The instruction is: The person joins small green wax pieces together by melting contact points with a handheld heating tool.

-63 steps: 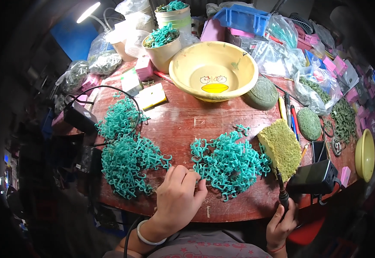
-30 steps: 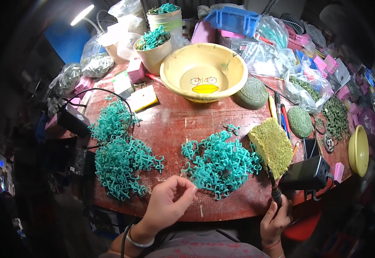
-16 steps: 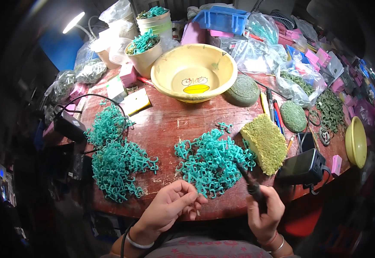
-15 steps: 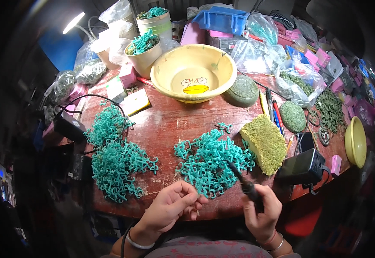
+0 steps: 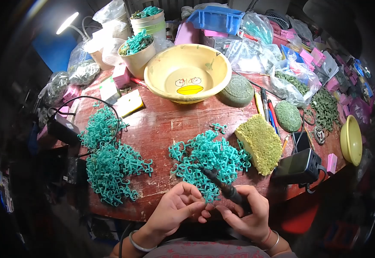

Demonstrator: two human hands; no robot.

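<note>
One black tool, gripped by the right hand, overhangs the right teal pile, left hand pinched closed before it.

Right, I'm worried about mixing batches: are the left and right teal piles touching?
Apart: the head view shows a strip of red tabletop between the left pile and the right pile.

Hooked pieces teal; tool black; basin pale yellow, cartoon motif; table red.
</note>
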